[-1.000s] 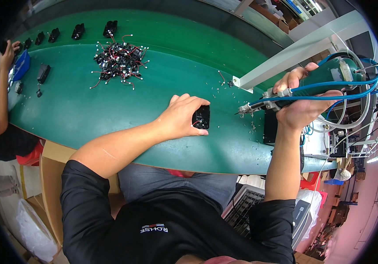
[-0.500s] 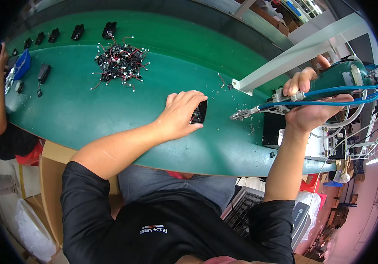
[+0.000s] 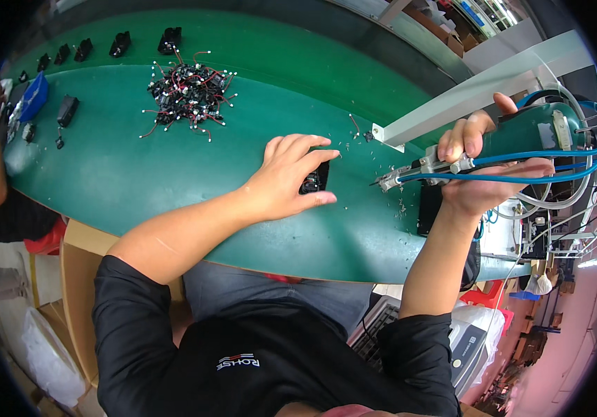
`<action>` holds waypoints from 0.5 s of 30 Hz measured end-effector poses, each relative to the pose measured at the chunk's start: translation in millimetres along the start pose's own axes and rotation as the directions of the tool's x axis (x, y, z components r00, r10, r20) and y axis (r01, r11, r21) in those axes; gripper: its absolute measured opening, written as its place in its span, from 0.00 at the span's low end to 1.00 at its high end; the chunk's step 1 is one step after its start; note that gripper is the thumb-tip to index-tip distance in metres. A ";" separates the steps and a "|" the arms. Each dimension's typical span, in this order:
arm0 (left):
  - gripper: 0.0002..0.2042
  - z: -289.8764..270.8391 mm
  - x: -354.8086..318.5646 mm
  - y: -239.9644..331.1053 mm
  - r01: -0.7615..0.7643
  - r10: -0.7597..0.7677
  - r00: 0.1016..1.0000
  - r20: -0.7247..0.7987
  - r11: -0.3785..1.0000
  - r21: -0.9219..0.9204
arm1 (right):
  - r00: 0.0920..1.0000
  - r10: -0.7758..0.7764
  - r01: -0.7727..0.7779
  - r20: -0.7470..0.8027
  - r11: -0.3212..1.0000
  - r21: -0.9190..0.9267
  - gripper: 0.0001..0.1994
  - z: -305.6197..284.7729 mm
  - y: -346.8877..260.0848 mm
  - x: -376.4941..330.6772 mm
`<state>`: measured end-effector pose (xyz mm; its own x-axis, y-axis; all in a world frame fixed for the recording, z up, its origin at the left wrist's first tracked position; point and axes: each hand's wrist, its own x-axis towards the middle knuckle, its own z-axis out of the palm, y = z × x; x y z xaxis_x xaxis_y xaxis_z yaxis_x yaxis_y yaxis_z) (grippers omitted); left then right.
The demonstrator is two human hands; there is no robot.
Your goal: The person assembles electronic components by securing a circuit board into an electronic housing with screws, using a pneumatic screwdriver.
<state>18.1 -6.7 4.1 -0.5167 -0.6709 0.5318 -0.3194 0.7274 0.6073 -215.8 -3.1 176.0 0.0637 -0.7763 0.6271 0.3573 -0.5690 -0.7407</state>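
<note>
On the green bench in front of me lies a small black plastic housing [image 3: 321, 176], with dark parts inside. My left hand [image 3: 286, 175] is around its left side, thumb and fingers stretched apart and looking loosened from it; the palm hides part of the housing. My right hand [image 3: 471, 163] is closed round a green power screwdriver [image 3: 531, 132] fitted with blue air hoses. Its metal nose [image 3: 390, 181] points left toward the housing and stays apart from it. Small loose screws [image 3: 401, 203] are scattered under and around the nose.
A heap of black parts with red and black wires [image 3: 190, 96] lies at the back left. Several black housings [image 3: 120, 44] line the far edge. A blue tray [image 3: 33, 97] sits far left by another person's arm. A white metal post [image 3: 472, 87] stands behind the screwdriver.
My left hand's thumb and fingers have spread away from the housing. My right hand and the screwdriver have shifted slightly left, and the nose has turned a little.
</note>
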 end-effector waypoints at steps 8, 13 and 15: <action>0.13 -0.4 24.5 21.5 -0.182 0.188 0.979 0.081 0.981 -0.074 | 0.998 0.043 -0.042 -0.038 0.999 0.034 0.51 12.7 -8.8 -1.5; 0.11 5.3 47.1 36.9 -0.150 0.178 0.981 0.083 0.952 -0.268 | 0.998 0.051 -0.052 -0.024 0.998 -0.039 0.52 15.3 -29.1 13.6; 0.10 6.7 56.0 38.8 -0.151 0.186 0.979 0.079 0.934 -0.324 | 0.999 0.047 -0.047 0.005 0.999 0.001 0.52 16.1 -33.0 17.1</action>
<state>-28.5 -15.0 53.5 -0.6279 -0.5109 0.5871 0.0371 0.7339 0.6783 -211.5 6.7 215.1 0.0854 -0.8008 0.5928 0.3552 -0.5314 -0.7690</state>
